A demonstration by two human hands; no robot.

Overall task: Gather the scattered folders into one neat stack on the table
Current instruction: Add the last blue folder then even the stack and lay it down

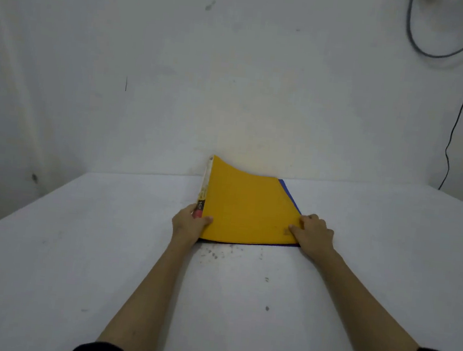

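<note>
A yellow folder (245, 205) lies on top of a blue folder (287, 191) near the far edge of the white table (74, 244). Only a thin blue strip shows along the right and front edges. The yellow folder's far left corner curls upward beside its labelled spine. My left hand (189, 222) grips the near left corner at the spine, thumb on top. My right hand (314, 232) holds the near right corner of both folders, fingers curled over the edge.
The white wall (235, 75) rises right behind the folders. A grey cable loop (437, 55) and a thin black wire (455, 127) hang on the wall at the right. Dark specks (213, 255) mark the table just in front of the folders.
</note>
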